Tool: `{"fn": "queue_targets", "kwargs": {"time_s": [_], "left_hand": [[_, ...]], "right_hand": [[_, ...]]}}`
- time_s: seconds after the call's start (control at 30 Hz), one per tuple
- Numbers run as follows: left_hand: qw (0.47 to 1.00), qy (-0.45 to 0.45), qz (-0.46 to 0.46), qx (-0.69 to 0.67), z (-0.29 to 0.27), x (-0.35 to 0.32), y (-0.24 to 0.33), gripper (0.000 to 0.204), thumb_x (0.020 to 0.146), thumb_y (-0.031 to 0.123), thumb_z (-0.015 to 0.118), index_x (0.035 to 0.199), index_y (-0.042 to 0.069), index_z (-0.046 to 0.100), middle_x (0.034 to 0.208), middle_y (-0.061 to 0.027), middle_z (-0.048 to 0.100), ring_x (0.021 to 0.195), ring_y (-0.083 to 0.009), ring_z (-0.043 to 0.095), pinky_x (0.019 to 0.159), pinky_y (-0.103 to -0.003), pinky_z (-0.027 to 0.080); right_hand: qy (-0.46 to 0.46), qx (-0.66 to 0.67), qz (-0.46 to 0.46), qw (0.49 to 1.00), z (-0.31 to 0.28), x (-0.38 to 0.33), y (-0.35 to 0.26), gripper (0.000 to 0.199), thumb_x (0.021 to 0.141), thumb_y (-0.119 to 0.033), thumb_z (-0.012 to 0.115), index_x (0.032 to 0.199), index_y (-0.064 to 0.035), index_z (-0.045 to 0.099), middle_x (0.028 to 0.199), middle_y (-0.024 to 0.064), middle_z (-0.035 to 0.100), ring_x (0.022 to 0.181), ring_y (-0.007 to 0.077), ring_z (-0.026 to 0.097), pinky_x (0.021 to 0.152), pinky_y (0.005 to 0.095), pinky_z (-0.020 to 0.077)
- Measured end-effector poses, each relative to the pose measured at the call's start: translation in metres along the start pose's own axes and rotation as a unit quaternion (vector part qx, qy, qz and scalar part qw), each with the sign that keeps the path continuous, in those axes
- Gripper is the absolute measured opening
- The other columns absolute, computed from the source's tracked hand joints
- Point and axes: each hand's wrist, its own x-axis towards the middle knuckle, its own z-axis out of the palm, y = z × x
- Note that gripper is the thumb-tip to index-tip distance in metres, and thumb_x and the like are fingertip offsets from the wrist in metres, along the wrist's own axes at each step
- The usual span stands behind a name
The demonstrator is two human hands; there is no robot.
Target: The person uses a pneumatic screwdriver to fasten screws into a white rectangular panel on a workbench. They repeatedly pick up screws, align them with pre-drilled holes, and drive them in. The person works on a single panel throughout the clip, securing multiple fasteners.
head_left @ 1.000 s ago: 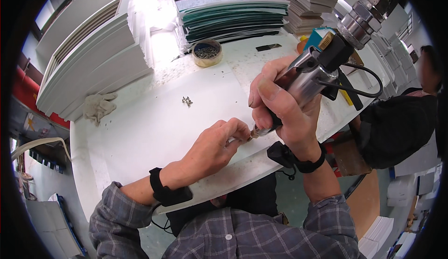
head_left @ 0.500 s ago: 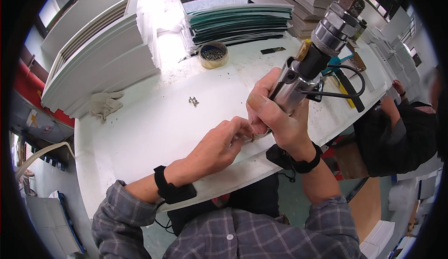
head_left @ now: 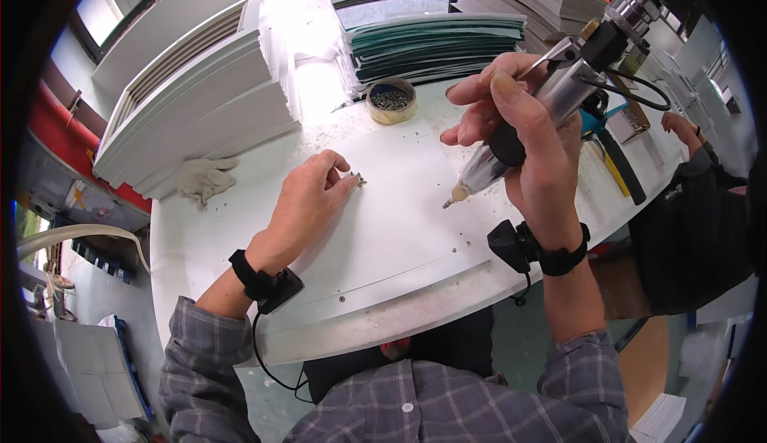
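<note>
My right hand grips a silver pneumatic screwdriver with a dark grip sleeve; a hose fitting is at its top. The driver's tip is held above a flat white panel, some of its fingers lifted away from the tool. Over on the left of the panel, my left hand has thumb and bent fingers at a small pile of screws. Its fingertips look pinched at a screw, partly hidden by the hand. One screw head shows near the panel's front edge, and others lie toward its right end.
A round tub of screws stands behind the panel, before stacked green-edged sheets. At left are stacked white framed panels and a crumpled glove. A yellow-and-black tool lies right, near a co-worker's hand.
My left hand has left the driver's tip and moved left to the screw pile. My right hand has raised the driver up and right, off the panel's front edge.
</note>
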Motion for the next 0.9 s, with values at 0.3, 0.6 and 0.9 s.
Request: {"fn": "queue_targets", "kwargs": {"time_s": [0.3, 0.6, 0.9], "left_hand": [[0.999, -0.017, -0.017, 0.026, 0.001, 0.008, 0.003, 0.008, 0.093, 0.005, 0.069, 0.096, -0.002, 0.065, 0.084, -0.0114, 0.068, 0.073, -0.0168, 0.062, 0.068, -0.031, 0.051], [0.985, -0.041, -0.032, -0.163, -0.003, -0.007, 0.015, 0.006, 0.098, 0.004, 0.065, 0.100, -0.001, 0.061, 0.090, -0.0061, 0.068, 0.081, -0.0115, 0.064, 0.075, -0.027, 0.055], [0.834, -0.129, -0.144, -0.516, 0.009, -0.014, 0.025, 0.016, 0.101, 0.013, 0.066, 0.112, 0.005, 0.058, 0.102, -0.0056, 0.069, 0.092, -0.0121, 0.068, 0.085, -0.029, 0.059]], "right_hand": [[0.042, 0.065, 0.044, 0.996, -0.002, 0.009, 0.016, 0.020, 0.102, -0.026, 0.059, 0.099, -0.0058, 0.062, 0.088, 0.0084, 0.065, 0.068, 0.0102, 0.066, 0.075, 0.0424, 0.0650], [0.057, 0.121, 0.078, 0.988, -0.006, 0.013, 0.025, 0.020, 0.099, -0.023, 0.066, 0.093, -0.0048, 0.064, 0.080, 0.0069, 0.064, 0.058, 0.0085, 0.055, 0.055, 0.0287, 0.0497], [0.087, 0.178, 0.074, 0.977, 0.016, 0.021, 0.021, 0.021, 0.099, -0.022, 0.065, 0.088, -0.0045, 0.063, 0.078, 0.0071, 0.064, 0.050, 0.0092, 0.053, 0.048, 0.0295, 0.0472]]}}
